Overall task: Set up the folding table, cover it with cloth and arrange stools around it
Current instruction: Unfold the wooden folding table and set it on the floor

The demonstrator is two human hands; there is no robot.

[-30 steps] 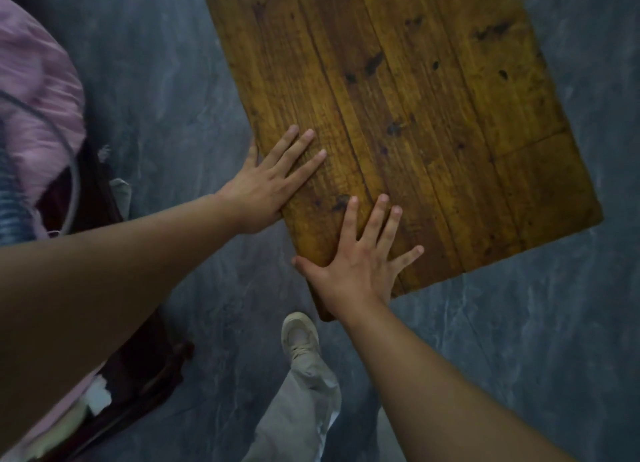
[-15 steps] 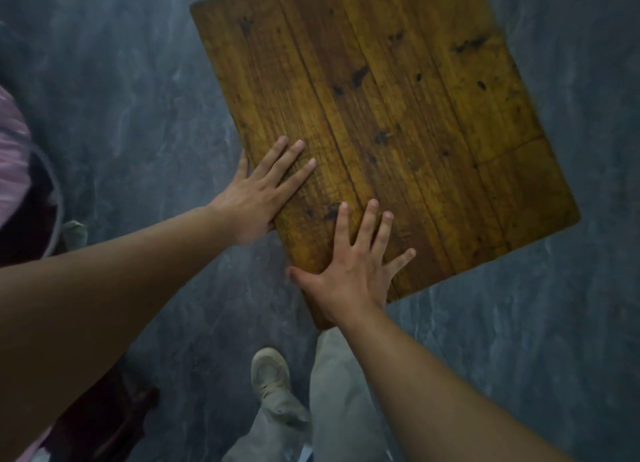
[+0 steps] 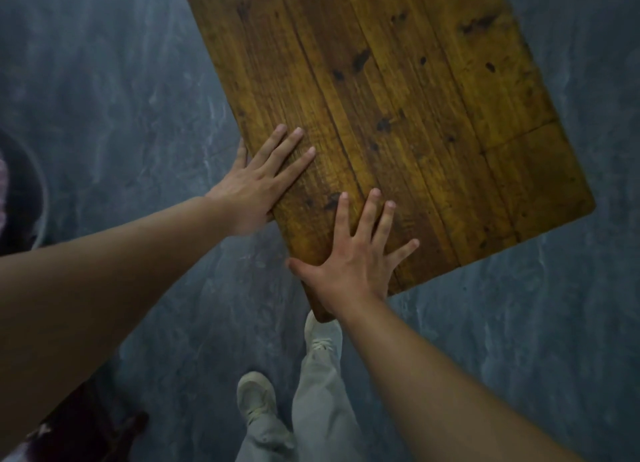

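A worn, yellow-brown wooden table top made of planks fills the upper middle of the head view, turned at an angle over the grey floor. My left hand lies flat on its left edge, fingers spread and thumb over the side. My right hand presses flat on the near corner, fingers apart. Neither hand grips anything. The table's legs are hidden under the top. No cloth or stool is in view.
A grey marbled floor surrounds the table. My legs in light trousers and pale shoes stand just below the near corner. A dark round object sits at the left edge, and dark furniture at the bottom left.
I have stepped forward: my feet and legs came further into view, while the pink cloth and dark furniture at the left slid out of the frame. Both hands stay flat on the table.
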